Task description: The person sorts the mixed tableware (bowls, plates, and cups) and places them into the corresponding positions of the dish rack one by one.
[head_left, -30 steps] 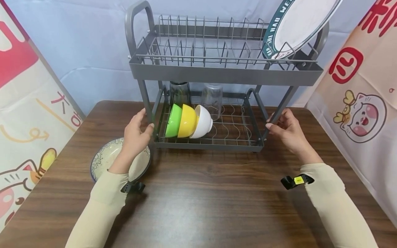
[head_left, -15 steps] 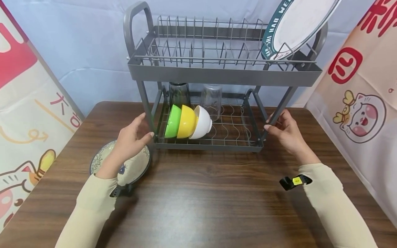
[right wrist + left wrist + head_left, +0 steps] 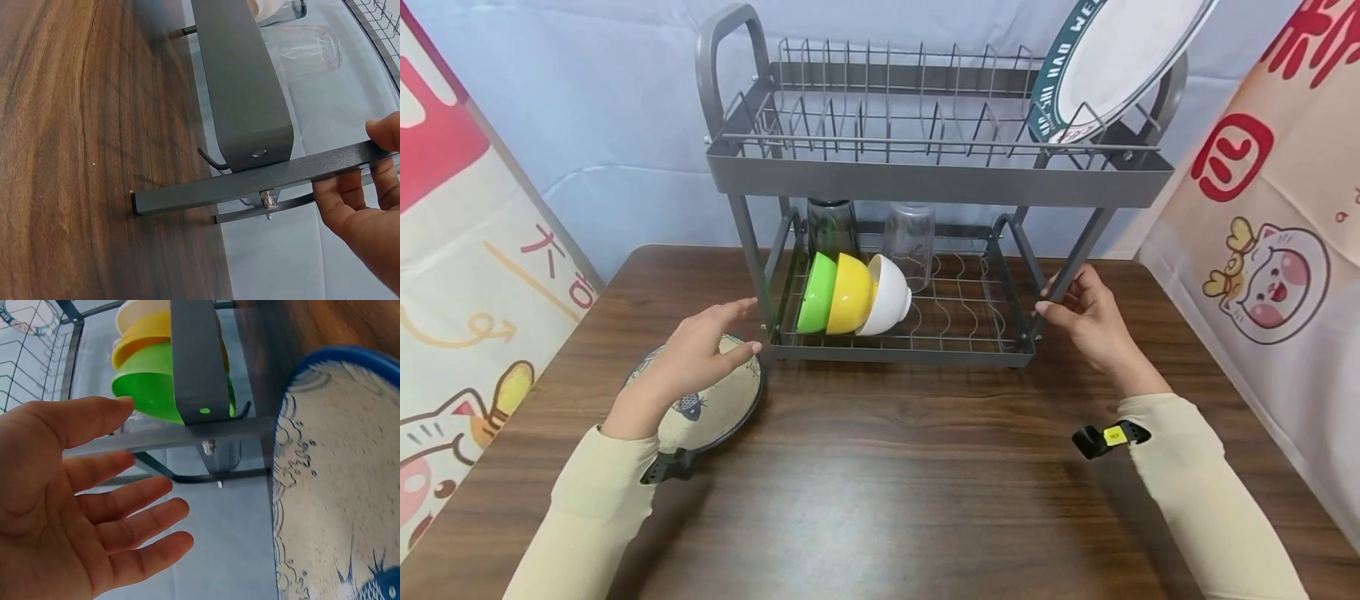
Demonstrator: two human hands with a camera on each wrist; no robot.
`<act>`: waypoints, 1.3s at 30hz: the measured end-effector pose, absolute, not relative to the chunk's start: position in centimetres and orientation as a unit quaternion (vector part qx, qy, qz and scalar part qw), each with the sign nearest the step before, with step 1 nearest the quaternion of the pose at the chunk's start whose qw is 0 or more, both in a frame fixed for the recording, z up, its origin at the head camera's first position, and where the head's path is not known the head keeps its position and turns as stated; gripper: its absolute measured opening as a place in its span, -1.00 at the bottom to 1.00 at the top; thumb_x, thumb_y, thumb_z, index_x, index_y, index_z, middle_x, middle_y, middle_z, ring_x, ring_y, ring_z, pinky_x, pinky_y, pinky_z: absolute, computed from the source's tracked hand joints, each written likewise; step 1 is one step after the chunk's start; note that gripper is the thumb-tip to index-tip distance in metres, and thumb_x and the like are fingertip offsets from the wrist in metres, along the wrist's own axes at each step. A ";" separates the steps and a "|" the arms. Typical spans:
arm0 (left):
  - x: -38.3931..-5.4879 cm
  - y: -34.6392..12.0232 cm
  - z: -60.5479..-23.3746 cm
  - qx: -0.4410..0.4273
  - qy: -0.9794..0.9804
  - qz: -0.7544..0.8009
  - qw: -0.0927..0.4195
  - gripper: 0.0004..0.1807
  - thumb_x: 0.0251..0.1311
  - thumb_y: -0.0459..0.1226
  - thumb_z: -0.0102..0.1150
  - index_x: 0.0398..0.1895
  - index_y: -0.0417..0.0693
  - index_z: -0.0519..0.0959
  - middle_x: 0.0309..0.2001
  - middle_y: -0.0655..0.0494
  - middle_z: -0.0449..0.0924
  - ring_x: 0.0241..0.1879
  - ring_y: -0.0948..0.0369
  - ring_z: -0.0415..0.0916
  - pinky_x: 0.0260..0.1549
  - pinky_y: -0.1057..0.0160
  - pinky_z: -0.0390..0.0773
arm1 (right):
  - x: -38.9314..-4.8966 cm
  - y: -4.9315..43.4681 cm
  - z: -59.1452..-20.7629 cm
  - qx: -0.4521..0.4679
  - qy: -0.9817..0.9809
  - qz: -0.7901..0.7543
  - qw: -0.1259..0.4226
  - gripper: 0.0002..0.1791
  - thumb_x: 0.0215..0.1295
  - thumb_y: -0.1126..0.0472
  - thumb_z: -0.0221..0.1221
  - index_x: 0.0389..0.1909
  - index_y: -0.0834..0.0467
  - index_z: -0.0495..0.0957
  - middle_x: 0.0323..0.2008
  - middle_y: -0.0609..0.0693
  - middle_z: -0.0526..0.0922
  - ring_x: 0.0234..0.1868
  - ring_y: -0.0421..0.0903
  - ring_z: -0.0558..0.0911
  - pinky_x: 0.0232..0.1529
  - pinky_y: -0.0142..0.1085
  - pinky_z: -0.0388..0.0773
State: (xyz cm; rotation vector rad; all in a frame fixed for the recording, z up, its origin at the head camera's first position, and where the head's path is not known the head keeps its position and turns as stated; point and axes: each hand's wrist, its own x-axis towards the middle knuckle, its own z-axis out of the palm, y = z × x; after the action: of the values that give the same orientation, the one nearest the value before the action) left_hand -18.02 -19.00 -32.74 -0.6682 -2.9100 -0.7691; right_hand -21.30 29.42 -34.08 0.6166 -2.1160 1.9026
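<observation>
A grey two-tier dish rack (image 3: 940,182) stands at the back of the table. My right hand (image 3: 1093,325) pinches its right front post, the thumb on one side and fingers on the other, as the right wrist view shows. My left hand (image 3: 688,358) is apart from the left post, fingers spread and holding nothing. Under that hand lies a blue-rimmed dish (image 3: 733,404) with a fish pattern, partly hidden by it. On the lower tier, a green bowl (image 3: 817,296), a yellow bowl (image 3: 852,296) and a white bowl (image 3: 889,298) lean nested on their sides.
Behind the bowls stand a dark glass (image 3: 832,229) and a clear glass (image 3: 912,246). A large white plate (image 3: 1123,62) with a green lettered rim leans at the upper tier's right end. Printed cloths (image 3: 1247,217) hang around the wooden table (image 3: 910,483).
My left hand has come away from the rack's left post, moving left and toward me over the dish. The right hand stays on its post.
</observation>
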 end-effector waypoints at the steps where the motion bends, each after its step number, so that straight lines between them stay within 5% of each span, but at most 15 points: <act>1: -18.0 -19.1 -32.8 -0.219 -0.944 -0.246 0.026 -0.38 0.23 -0.24 0.13 0.31 -0.29 0.22 0.21 -0.23 0.32 0.14 -0.15 0.30 0.04 -0.17 0.26 | -21.3 29.4 -34.1 0.207 -0.725 0.646 0.116 -0.73 0.14 0.57 0.12 -0.19 0.28 0.35 -0.35 0.07 0.50 -0.36 -0.17 0.55 -0.35 -0.44 0.51; 25: -15.2 -20.5 -34.6 -0.255 -0.953 -0.164 -0.022 -0.38 0.07 -0.14 0.27 0.18 -0.23 0.39 0.10 -0.22 0.44 0.08 -0.14 0.37 -0.01 -0.14 0.35 | -21.1 29.3 -34.2 0.205 -0.711 0.662 0.115 -0.71 0.14 0.63 0.05 -0.18 0.26 0.36 -0.34 0.03 0.48 -0.36 -0.13 0.57 -0.33 -0.40 0.54; 39: -13.5 -18.4 -36.1 -0.194 -0.969 -0.143 -0.061 -0.35 0.01 -0.16 0.34 0.10 -0.37 0.38 -0.08 -0.30 0.46 -0.16 -0.07 0.49 -0.17 -0.07 0.45 | -21.1 29.1 -34.4 0.197 -0.718 0.656 0.123 -0.74 0.16 0.51 0.15 -0.17 0.26 0.35 -0.31 0.05 0.47 -0.34 -0.13 0.54 -0.30 -0.42 0.52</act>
State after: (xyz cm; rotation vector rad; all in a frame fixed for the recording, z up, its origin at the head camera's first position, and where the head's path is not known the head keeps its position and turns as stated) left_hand -13.53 -18.37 -36.07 -0.6332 -3.1672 -0.4691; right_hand -21.11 29.13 -34.36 0.5757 -2.0954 1.9142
